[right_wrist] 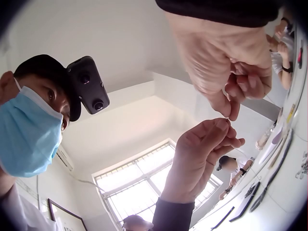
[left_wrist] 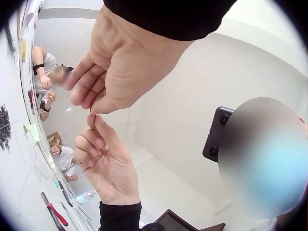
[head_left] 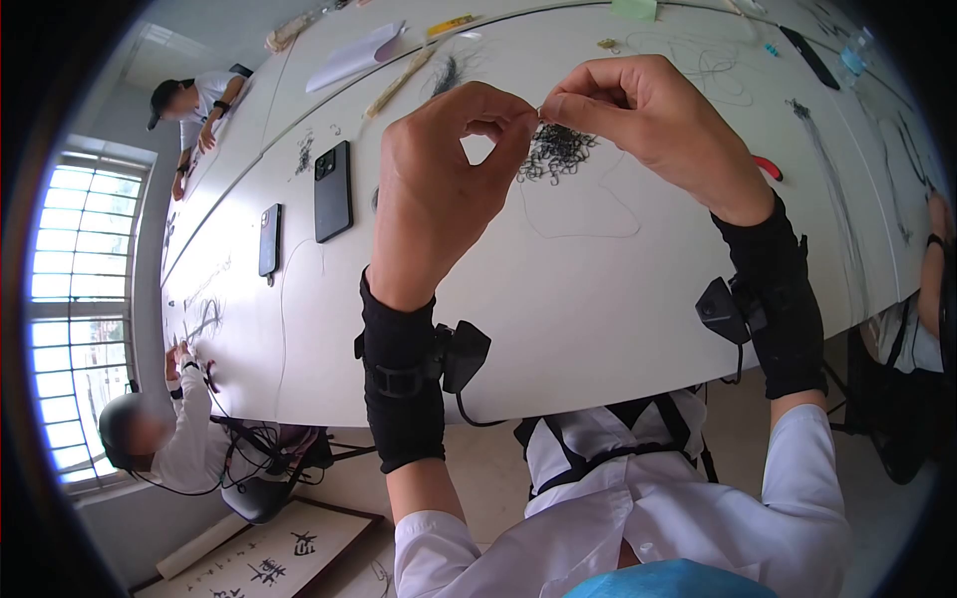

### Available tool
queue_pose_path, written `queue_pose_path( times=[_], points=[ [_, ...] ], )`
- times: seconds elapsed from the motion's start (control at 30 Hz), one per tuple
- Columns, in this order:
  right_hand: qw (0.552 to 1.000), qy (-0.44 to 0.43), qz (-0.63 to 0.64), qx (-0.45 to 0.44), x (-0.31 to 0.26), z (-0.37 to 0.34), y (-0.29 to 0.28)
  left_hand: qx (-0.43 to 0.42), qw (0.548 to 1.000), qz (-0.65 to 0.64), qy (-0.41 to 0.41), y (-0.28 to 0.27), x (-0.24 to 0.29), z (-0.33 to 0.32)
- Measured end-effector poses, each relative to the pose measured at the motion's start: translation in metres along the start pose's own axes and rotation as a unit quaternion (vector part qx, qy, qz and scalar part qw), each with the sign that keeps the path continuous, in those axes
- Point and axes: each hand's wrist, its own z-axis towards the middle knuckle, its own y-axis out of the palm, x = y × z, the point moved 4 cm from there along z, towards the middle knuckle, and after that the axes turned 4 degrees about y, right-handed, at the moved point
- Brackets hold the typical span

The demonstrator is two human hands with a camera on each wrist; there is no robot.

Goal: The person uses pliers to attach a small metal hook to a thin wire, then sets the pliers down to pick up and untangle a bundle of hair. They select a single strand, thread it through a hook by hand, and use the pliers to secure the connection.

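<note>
My left hand (head_left: pixel 424 189) and right hand (head_left: pixel 663 130) are raised over the white table (head_left: pixel 478 319), fingertips meeting. Thumb and forefinger of each hand pinch a tiny, thin thing (head_left: pixel 541 116), mostly hidden by the fingertips; I cannot tell its kind. In the left wrist view, the left hand's other fingers hang loosely apart from the pinch. The right hand's other fingers curl in toward its palm in the right wrist view. Beyond the fingertips lies a pile of small black hooks (head_left: pixel 560 157). Below that pile, a thin thread (head_left: pixel 578 236) loops across the tabletop.
Two dark phones (head_left: pixel 334 189) (head_left: pixel 270 241) lie left of the hands. A red-handled tool (left_wrist: pixel 57 214) is on the right side. Farther back are white paper (head_left: pixel 356 55), a pale stick-like bundle (head_left: pixel 399 85) and a water bottle (head_left: pixel 854 57). Other people sit around the table.
</note>
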Motion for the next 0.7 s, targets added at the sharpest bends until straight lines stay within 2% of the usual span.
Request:
queue_pose_path(
  times=[0.1,0.37,0.47,0.7],
  points=[
    [0.999,0.035,-0.001,-0.019,-0.008,-0.003,-0.002,-0.002,1.0,-0.004,-0.005,0.0,0.001,0.0],
    [0.998,0.059,0.022,-0.018,-0.012,-0.005,-0.002,-0.009,0.999,-0.041,-0.02,0.002,-0.002,0.0],
    [0.998,0.062,0.023,-0.011,-0.013,-0.006,-0.002,0.022,0.998,-0.063,0.006,-0.002,-0.003,0.002],
    [0.997,0.065,0.036,-0.018,-0.012,-0.005,-0.002,0.007,0.999,-0.021,0.033,0.002,0.002,0.001]
  ],
)
